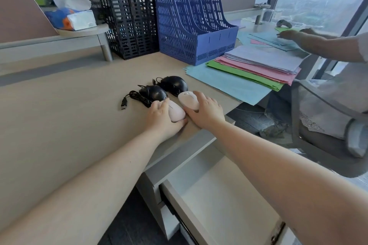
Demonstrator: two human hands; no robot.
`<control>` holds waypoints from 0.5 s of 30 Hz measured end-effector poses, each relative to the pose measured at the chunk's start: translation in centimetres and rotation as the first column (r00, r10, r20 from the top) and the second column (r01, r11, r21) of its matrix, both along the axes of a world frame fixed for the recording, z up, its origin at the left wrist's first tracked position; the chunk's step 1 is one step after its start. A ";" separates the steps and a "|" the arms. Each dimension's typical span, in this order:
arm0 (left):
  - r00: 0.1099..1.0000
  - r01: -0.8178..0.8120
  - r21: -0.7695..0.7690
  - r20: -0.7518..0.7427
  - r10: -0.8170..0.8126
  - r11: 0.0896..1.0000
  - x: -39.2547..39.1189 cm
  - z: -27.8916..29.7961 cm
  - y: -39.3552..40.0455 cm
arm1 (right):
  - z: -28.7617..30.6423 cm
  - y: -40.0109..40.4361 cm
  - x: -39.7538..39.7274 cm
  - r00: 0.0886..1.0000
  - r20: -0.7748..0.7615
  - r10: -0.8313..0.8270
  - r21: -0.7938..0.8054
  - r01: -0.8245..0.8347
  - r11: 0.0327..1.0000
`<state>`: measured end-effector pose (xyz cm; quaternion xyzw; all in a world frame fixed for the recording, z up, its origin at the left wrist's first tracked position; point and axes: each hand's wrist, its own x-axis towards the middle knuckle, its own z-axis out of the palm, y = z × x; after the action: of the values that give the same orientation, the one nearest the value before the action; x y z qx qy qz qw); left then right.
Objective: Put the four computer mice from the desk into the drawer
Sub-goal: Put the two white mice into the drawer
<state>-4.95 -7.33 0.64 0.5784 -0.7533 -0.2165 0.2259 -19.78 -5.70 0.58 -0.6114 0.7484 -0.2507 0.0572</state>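
Observation:
Two pale pink wireless mice and two black wired mice lie near the desk's front edge. My left hand (162, 120) curls around the nearer pink mouse (176, 113), fingers on its left side and thumb under its near end. My right hand (205, 111) grips the farther pink mouse (186, 99) from the right. Both pink mice rest on the desk. Behind them sit one black mouse (154, 92) and another black mouse (174, 83), with a tangled cable and USB plug (123, 104) to the left. The open white drawer (223, 201) lies below the desk edge, under my right forearm.
A blue file rack (191, 26) and black mesh racks (131, 24) stand at the back of the desk (59, 115). Stacked coloured papers (249, 69) lie to the right. Another person's arm (318, 42) reaches over papers, seated in a chair (328, 125) on the right.

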 end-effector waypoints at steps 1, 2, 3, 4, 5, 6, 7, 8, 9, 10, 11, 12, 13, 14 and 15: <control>1.000 -0.017 0.002 -0.023 0.017 1.000 -0.1 0.0 -0.1 | 0.0 0.0 -0.1 1.000 0.010 0.000 -0.006 0.000 1.000; 0.999 -0.033 0.007 -0.039 0.034 0.999 -0.1 0.1 -0.1 | -0.1 0.1 -0.2 1.000 0.026 0.003 -0.005 -0.003 1.000; 0.998 -0.045 0.009 -0.049 0.046 0.999 -0.2 0.3 0.0 | -0.1 0.2 -0.3 0.999 0.053 0.012 -0.001 -0.012 1.000; 0.997 -0.052 0.015 -0.053 0.053 0.999 -0.4 0.4 0.3 | 0.0 0.4 -0.4 0.995 0.095 0.021 0.013 -0.023 1.000; 0.997 -0.052 0.017 -0.053 0.053 0.998 -0.5 0.6 0.6 | 0.2 0.6 -0.7 0.989 0.147 0.027 0.026 -0.031 0.999; 0.998 -0.047 0.011 -0.047 0.048 0.999 -0.8 0.8 1.0 | 0.5 0.9 -1.1 0.979 0.202 0.025 0.037 -0.034 0.999; 0.999 -0.037 -0.005 -0.036 0.037 0.999 -1.0 1.1 1.6 | 0.8 1.3 -1.5 0.967 0.252 0.017 0.043 -0.028 0.999; 0.999 -0.022 -0.021 -0.029 0.022 1.000 -1.3 1.3 2.1 | 1.2 1.9 -2.1 0.957 0.289 0.003 0.046 -0.017 0.999; 1.000 -0.005 -0.035 -0.029 0.004 0.999 -1.7 1.6 2.7 | 1.5 2.5 -2.7 0.949 0.314 -0.012 0.040 0.000 0.999; 0.999 0.011 -0.044 -0.033 -0.013 0.999 -2.1 1.8 3.4 | 1.9 3.2 -3.4 0.944 0.328 -0.029 0.028 0.021 0.999; 0.999 0.026 -0.049 -0.035 -0.028 0.998 -2.5 2.0 4.1 | 2.1 4.0 -4.1 0.939 0.340 -0.046 0.015 0.043 0.999; 0.999 0.038 -0.049 -0.033 -0.039 0.998 -3.0 2.1 4.9 | 2.2 4.9 -4.8 0.934 0.351 -0.062 0.005 0.065 0.998; 0.998 0.047 -0.048 -0.029 -0.048 0.998 -3.5 2.1 5.7 | 2.2 5.8 -5.5 0.929 0.363 -0.076 0.001 0.081 0.997; 0.998 0.055 -0.045 -0.026 -0.056 0.997 -3.9 2.1 6.6 | 2.0 6.9 -6.1 0.925 0.371 -0.083 0.002 0.089 0.996; 0.998 0.065 -0.046 -0.021 -0.066 0.997 -4.4 1.9 7.5 | 1.7 8.0 -6.6 0.925 0.370 -0.088 0.008 0.091 0.996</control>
<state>-9.32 0.16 2.56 0.5459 -0.7739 -0.2131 0.2401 -26.37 2.32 2.25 -0.5188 0.7502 -0.3670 0.1828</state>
